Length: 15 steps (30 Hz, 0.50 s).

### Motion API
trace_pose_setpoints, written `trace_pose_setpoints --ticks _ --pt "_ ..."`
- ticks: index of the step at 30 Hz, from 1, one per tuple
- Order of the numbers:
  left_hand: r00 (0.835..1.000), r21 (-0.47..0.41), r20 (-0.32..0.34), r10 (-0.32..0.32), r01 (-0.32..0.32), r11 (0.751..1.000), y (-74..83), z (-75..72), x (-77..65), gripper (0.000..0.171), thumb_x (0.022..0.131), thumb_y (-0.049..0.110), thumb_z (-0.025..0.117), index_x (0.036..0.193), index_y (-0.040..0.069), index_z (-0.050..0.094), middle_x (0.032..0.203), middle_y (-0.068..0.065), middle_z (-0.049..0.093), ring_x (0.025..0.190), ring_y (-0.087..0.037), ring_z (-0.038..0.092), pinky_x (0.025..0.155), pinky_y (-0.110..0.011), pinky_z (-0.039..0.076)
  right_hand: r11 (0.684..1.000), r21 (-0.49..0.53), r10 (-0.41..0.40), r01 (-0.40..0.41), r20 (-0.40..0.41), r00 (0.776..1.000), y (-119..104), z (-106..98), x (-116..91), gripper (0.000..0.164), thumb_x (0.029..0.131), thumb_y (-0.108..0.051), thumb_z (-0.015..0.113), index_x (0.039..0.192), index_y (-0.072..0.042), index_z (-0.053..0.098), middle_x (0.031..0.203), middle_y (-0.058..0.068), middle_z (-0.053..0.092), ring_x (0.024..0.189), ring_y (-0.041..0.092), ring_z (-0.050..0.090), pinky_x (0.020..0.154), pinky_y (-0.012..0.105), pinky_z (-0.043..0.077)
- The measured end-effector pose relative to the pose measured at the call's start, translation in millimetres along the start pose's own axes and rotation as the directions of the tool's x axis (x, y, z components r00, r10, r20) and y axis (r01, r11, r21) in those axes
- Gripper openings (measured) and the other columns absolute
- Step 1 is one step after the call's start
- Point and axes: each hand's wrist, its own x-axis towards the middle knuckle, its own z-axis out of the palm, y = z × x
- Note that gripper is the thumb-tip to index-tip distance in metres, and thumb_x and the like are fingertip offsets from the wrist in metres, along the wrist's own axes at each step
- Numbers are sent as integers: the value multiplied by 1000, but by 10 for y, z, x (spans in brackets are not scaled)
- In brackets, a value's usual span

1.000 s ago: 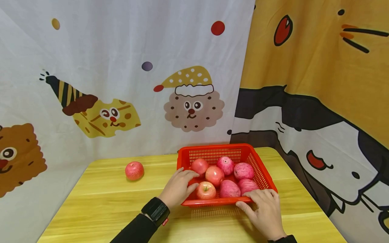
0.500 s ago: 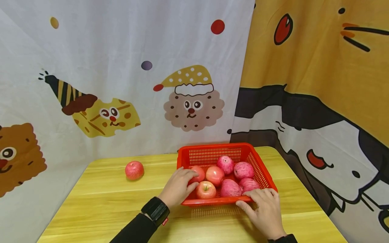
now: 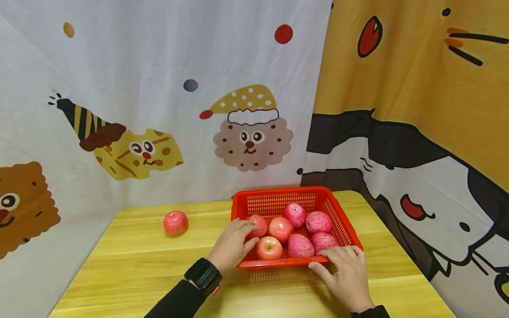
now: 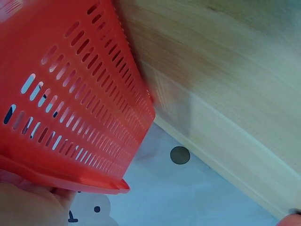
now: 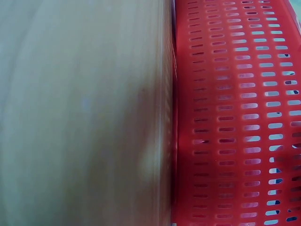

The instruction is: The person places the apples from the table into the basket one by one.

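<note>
A red plastic basket (image 3: 278, 263) with slotted walls stands on the table and contains several pinkish-red apples. At its left front side, my left hand (image 3: 235, 243) grips the rim, fingers bent over into the basket beside a reddish apple (image 3: 259, 226). My right hand (image 3: 347, 276) holds the front right corner, its fingers over the rim and its thumb outside. A paler apple with a stem (image 3: 269, 248) lies near the front wall. In the left wrist view part of the left hand (image 4: 33, 205) shows at the rim; the right wrist view shows only basket wall (image 5: 235, 117) and table.
A single apple (image 3: 176, 223) sits on the wood-grain table (image 3: 131, 274), left of the basket. Behind the table hangs a white curtain (image 3: 159, 106) with cartoon prints, and a yellow one (image 3: 405, 79) hangs at the right.
The reddish apple at the basket's left has rolled forward, closer to my left hand's fingers. Both hands keep their places on the rim, and the basket has hardly moved.
</note>
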Motion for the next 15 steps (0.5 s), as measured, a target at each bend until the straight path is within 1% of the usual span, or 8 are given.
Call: trace_pose_setpoints --ticks 6,15 --pt "1000 -7 -7 -10 10 1000 3 -4 -8 30 91 32 70 117 16 69 120 -2 64 117 -20 48 108 -47 36 1000 9 -5 5 -19 1000 -5 7 3 40 75 -57 76 84 -18 72 82 -5 68 77 22 53 81 54 30" --pt "1000 -13 -24 -2 1 1000 2 2 -9 29 91 30 71 117 15 70 119 -2 64 116 -19 48 108 -47 36 1000 -2 8 -8 16 1000 15 1 -11 39 75 -56 76 85 -19 72 83 -5 68 79 21 53 82 53 30"
